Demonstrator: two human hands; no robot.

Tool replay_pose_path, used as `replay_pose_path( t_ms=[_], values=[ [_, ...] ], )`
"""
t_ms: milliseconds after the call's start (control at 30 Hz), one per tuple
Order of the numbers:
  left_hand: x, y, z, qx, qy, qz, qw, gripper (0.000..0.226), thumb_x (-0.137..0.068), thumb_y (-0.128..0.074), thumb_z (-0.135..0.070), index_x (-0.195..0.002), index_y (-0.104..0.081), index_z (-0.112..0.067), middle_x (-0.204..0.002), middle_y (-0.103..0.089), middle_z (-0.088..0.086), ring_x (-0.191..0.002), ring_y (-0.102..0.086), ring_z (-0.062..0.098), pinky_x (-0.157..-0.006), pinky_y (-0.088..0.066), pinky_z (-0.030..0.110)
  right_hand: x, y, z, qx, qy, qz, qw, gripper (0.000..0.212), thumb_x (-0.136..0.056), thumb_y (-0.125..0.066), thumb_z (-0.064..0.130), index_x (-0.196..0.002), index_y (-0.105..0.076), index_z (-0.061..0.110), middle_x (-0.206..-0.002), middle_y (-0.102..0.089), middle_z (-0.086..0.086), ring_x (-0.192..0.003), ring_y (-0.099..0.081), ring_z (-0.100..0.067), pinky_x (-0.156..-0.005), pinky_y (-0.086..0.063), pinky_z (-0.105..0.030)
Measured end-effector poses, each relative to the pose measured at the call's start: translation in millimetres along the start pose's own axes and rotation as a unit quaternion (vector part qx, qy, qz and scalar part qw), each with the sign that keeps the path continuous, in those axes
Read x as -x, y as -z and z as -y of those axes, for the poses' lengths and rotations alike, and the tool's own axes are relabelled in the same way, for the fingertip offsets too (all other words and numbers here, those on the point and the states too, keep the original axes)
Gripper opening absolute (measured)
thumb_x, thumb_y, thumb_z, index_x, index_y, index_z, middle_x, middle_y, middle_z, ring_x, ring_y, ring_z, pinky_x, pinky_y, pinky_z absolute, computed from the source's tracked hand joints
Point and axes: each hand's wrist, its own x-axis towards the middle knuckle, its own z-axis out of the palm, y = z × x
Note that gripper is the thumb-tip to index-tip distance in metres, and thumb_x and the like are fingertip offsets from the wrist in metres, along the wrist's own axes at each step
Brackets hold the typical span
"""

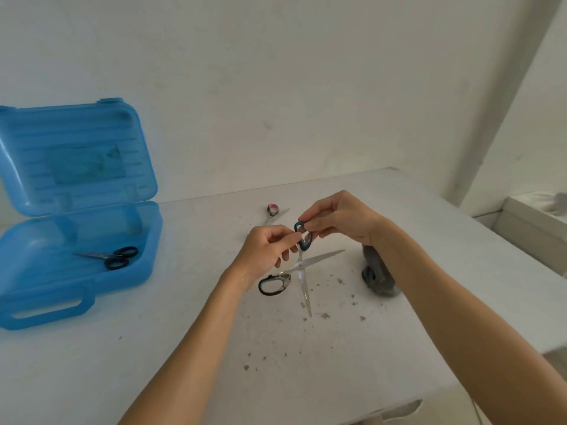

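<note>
Blue case [46, 314] runs off left edge. Grey lump [379, 277], right side, half behind right forearm, can't ID it. Far red-tipped tool [273, 209]: blurry, near end lost behind left hand [264, 250]. Scissors [302, 265]: top loop partly under left and right hand [340, 219] fingertips. Both forearms cut at near edge. Specks [325, 315] on table [429, 240] too small to ID.

The person's body shows only as two arms that come in from the near edge. Both are bare, with skin uncovered from the wrist back to where the frame cuts them off. The left forearm [196, 348] is slim and smooth and narrows evenly toward the wrist. The right forearm [454, 302] looks broader where it lies nearest the camera. The left hand [267, 250] and the right hand [340, 219] are bare too, with slender fingers. The few nails that show are short and plain.
</note>
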Motion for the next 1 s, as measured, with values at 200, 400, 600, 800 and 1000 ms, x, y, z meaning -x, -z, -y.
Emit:
replay_pose_path(
  t_ms=[200, 400, 600, 800, 1000],
  values=[
    [-12.1, -15.3, -4.4, 0.065, 0.030, 0.004, 0.997, 0.015, -0.094, -0.073, -0.018, -0.095, -0.078, -0.004, -0.085, -0.073, 0.009, -0.071, -0.061, 0.016, -0.064, -0.050, 0.029, 8.3, 14.9, 0.3, 0.029, -0.001, 0.000, 1.000, 0.016, -0.086, -0.078, -0.001, -0.102, -0.078, 0.000, -0.096, -0.079, -0.017, -0.080, -0.075, -0.021, -0.078, -0.059, -0.029],
    [-23.1, -27.1, -1.7, 0.097, 0.041, -0.028, 0.994, 0.009, -0.093, -0.072, -0.011, -0.090, -0.077, -0.005, -0.079, -0.073, 0.007, -0.070, -0.063, 0.015, -0.076, -0.060, 0.033, 22.8, 32.9, 0.3, 0.086, 0.011, -0.072, 0.994, 0.015, -0.090, -0.078, 0.013, -0.104, -0.078, 0.007, -0.093, -0.080, -0.007, -0.087, -0.078, -0.021, -0.089, -0.062, -0.037],
    [-30.2, -46.5, 2.5, 0.109, 0.055, -0.093, 0.988, 0.012, -0.096, -0.069, -0.013, -0.090, -0.075, -0.004, -0.078, -0.072, 0.009, -0.070, -0.067, 0.016, -0.067, -0.063, 0.029, 62.5, 79.6, -16.3, 0.383, -0.051, -0.135, 0.913, 0.035, -0.077, -0.086, 0.047, -0.104, -0.076, 0.027, -0.105, -0.073, 0.008, -0.100, -0.068, -0.014, -0.086, -0.052, -0.028],
    [-31.8, -60.3, 0.4, 0.135, 0.075, -0.118, 0.981, 0.019, -0.095, -0.070, -0.016, -0.097, -0.074, 0.002, -0.083, -0.076, 0.014, -0.067, -0.074, 0.019, -0.066, -0.064, 0.033, 85.7, 80.0, -35.5, 0.430, -0.146, 0.008, 0.891, 0.066, -0.068, -0.086, 0.063, -0.124, -0.059, 0.043, -0.123, -0.059, 0.015, -0.112, -0.059, -0.017, -0.099, -0.050, -0.040],
    [-30.6, -58.5, -4.9, 0.153, 0.079, -0.129, 0.977, 0.019, -0.098, -0.066, -0.016, -0.104, -0.069, 0.001, -0.096, -0.076, 0.021, -0.083, -0.076, 0.029, -0.070, -0.065, 0.041, 84.7, 82.0, -49.8, 0.389, -0.146, -0.019, 0.909, 0.060, -0.077, -0.078, 0.063, -0.131, -0.058, 0.046, -0.128, -0.060, 0.015, -0.112, -0.058, -0.016, -0.103, -0.050, -0.042]
  ],
)
